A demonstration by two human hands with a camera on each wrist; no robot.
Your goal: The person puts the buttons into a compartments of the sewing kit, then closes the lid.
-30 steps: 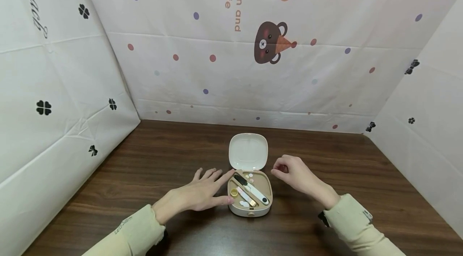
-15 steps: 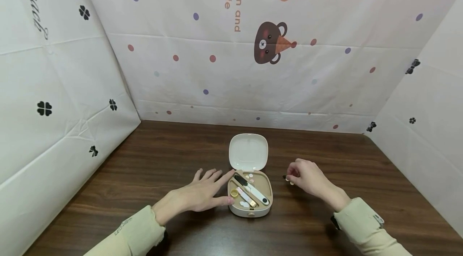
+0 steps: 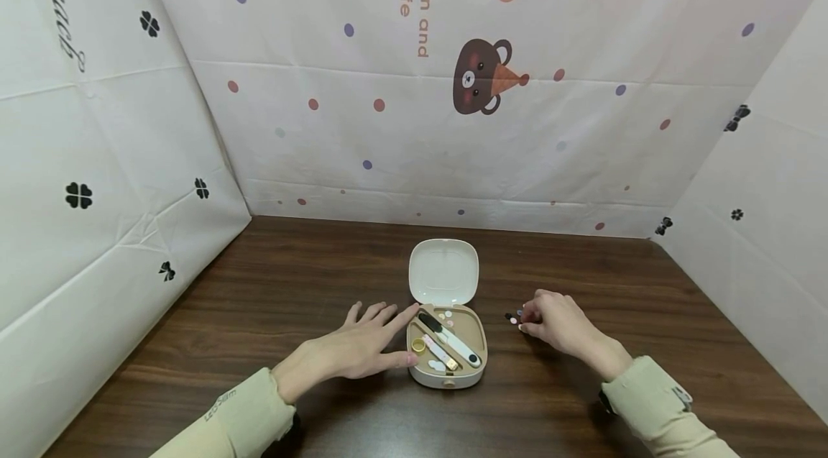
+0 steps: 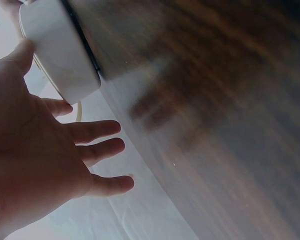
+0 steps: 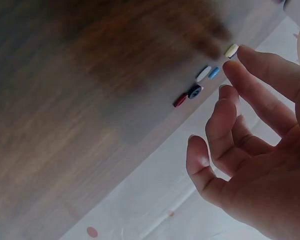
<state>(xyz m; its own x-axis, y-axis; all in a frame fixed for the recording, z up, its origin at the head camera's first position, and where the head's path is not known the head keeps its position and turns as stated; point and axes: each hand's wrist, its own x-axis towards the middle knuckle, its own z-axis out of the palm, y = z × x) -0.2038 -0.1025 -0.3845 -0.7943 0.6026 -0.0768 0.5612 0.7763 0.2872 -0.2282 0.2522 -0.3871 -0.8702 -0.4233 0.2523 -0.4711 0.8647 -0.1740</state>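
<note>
My left hand (image 3: 352,346) lies with fingers spread at the left side of an opened white sewing box (image 3: 448,381). Its thumb and index finger touch the box's rim. In the box's tan tray sit a brass ring-like thimble (image 3: 419,346), a slim white tool with a dark end (image 3: 459,345), a pale strip with a gold tip (image 3: 441,352) and small white pieces. To the right, my right hand (image 3: 559,321) has its thumb and index tips beside a pale yellow button (image 5: 231,50) on the table. A white button (image 5: 203,74), blue button (image 5: 214,72), black button (image 5: 194,91) and dark red button (image 5: 180,100) lie close by.
Behind the tray, the white lid (image 3: 443,272) stands raised on its hinge. The brown wood table (image 3: 323,257) runs back to a printed white cloth (image 3: 310,142), with cloth at both sides too.
My right hand has moved from beside the box rightward and slightly nearer, and small buttons now show on the table at its fingertips. The left hand has stayed still.
</note>
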